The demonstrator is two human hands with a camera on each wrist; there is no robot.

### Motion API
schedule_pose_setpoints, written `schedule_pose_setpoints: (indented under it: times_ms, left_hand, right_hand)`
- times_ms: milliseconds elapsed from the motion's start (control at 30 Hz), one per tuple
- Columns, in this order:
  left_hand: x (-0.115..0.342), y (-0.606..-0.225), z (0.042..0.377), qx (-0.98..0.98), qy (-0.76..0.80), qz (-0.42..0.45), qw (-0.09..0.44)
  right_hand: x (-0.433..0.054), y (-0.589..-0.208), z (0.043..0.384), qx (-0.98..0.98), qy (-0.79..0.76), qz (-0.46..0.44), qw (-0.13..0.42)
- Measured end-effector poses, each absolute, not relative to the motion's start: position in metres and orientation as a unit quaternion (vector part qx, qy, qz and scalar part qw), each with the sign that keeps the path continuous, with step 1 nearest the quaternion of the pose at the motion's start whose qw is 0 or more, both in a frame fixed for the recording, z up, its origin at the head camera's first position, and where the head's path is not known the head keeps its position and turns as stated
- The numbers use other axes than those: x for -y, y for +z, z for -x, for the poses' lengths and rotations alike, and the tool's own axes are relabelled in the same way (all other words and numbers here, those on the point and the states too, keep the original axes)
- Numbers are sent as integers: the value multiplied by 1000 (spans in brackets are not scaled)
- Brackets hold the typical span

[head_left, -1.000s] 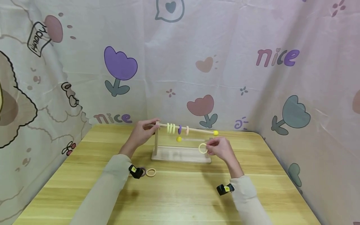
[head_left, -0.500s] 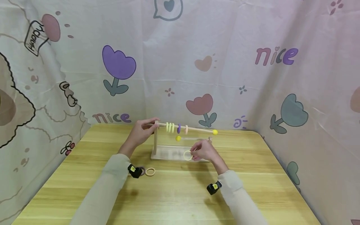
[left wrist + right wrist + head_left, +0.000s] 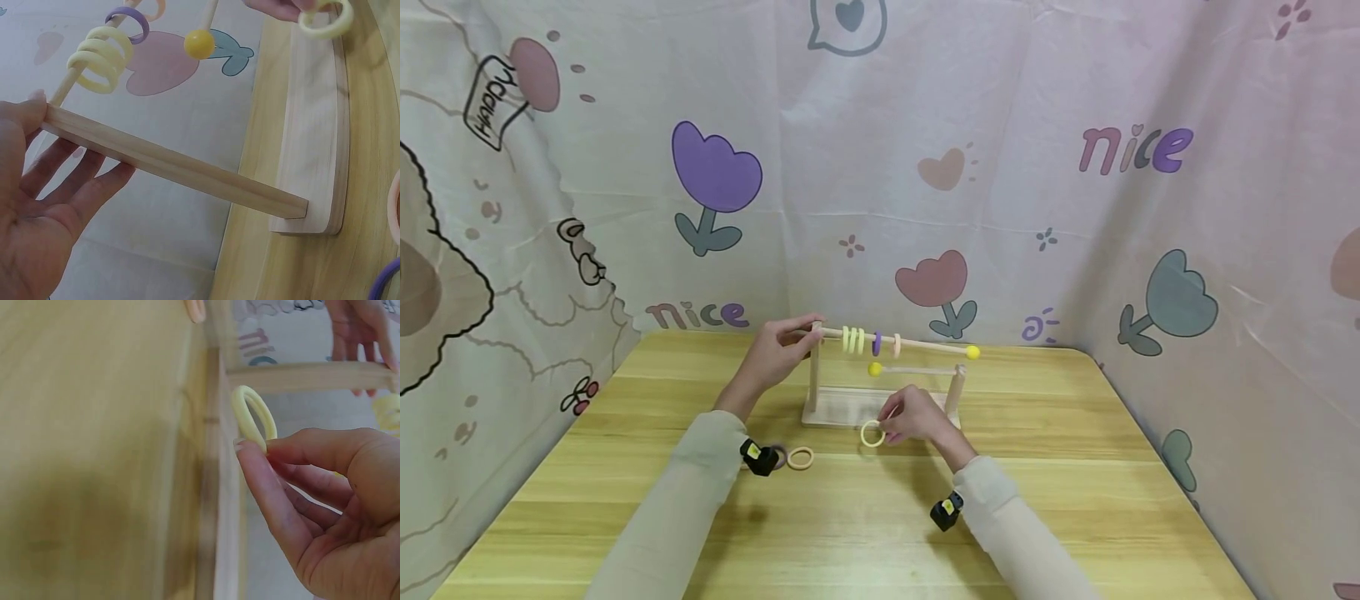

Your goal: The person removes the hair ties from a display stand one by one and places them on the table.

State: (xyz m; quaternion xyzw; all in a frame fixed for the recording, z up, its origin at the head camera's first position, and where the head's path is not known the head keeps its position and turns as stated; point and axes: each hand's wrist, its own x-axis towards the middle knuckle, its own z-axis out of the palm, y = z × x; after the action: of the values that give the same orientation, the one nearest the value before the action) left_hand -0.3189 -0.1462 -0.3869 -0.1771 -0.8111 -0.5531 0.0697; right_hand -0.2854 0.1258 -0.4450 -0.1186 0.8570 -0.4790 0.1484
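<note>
My left hand (image 3: 771,354) grips the top of the left post (image 3: 175,159) of a wooden stand, thumb on one side and fingers behind. From that post runs a rod (image 3: 928,346) carrying three pale yellow rings (image 3: 103,59), a purple ring (image 3: 877,343) and a peach ring (image 3: 897,346), with a yellow ball (image 3: 973,352) at its tip. My right hand (image 3: 917,417) pinches another pale yellow ring (image 3: 244,419) between thumb and fingertips, in front of the stand's base (image 3: 835,408). Nothing else is in that hand.
A peach ring (image 3: 801,468) and a purple ring (image 3: 782,458) lie on the table (image 3: 850,533), partly behind the left wrist camera (image 3: 758,457). The stand's right post (image 3: 955,392) bears a lower rod tipped with a yellow ball (image 3: 876,369). A printed cloth (image 3: 850,167) hangs behind.
My right hand has carried the pale yellow ring left and down, from beside the right post to in front of the base. My left hand has stayed on the left post.
</note>
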Motion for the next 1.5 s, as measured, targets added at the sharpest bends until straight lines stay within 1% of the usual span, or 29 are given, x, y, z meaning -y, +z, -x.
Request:
schedule_pose_setpoints:
  times_ms: [200,567,833,1500]
  left_hand:
    - [146,-387,321,807,-559,178,66]
    - [146,-387,321,807,-558,180,69]
    - [146,-387,320,804,-562,181,65]
    - [146,-387,320,800,-568,183,63]
  right_hand:
    - [-115,-455,285,-847,-487,129,169]
    - [-97,-463,281,-838,-493,151,181]
    - [-82,-466,279,-833,-497,143,197]
    - [-63,-470,278,-839,-488,142,195]
